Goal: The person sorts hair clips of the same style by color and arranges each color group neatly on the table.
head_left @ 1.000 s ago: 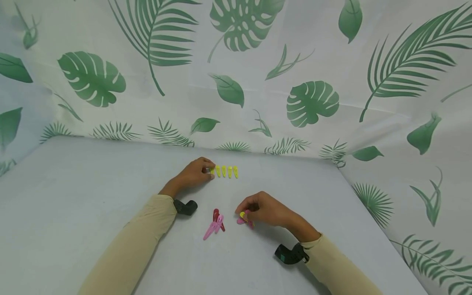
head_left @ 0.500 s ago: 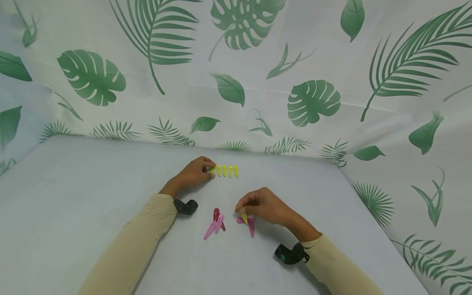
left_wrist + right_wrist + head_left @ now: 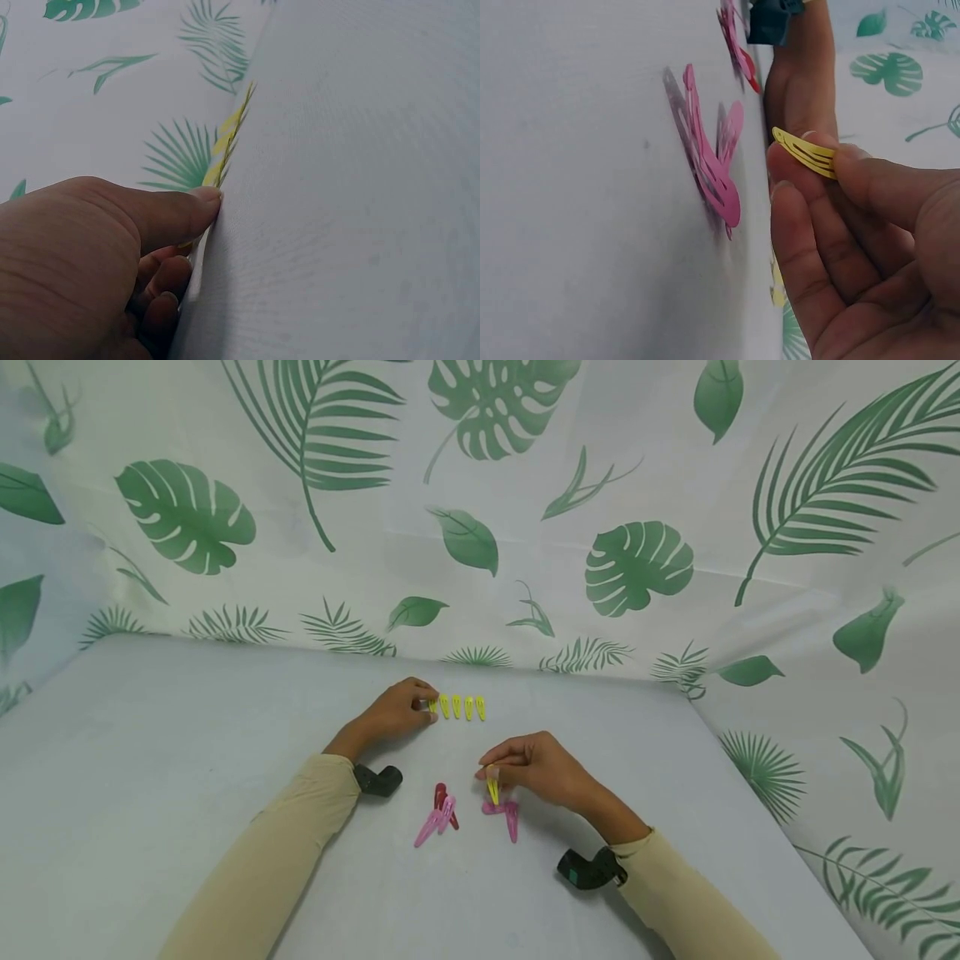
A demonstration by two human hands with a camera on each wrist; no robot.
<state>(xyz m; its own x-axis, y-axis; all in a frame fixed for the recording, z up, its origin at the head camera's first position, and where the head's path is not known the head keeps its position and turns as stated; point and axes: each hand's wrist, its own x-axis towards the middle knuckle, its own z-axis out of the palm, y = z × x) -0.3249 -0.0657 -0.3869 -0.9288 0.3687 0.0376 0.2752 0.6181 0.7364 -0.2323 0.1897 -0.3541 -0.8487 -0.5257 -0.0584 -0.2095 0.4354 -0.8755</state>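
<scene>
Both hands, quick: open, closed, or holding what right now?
Left hand: closed around the leftmost yellow clip.
Right hand: closed, pinching a separate yellow clip.

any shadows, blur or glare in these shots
Head view: even light, faint shadow below the right hand; left wrist view: dim, yellow clips edge-on and hard to separate; right wrist view: pink clips cast soft shadows on the table, held clip fairly crisp; no strong glare anywhere.
</scene>
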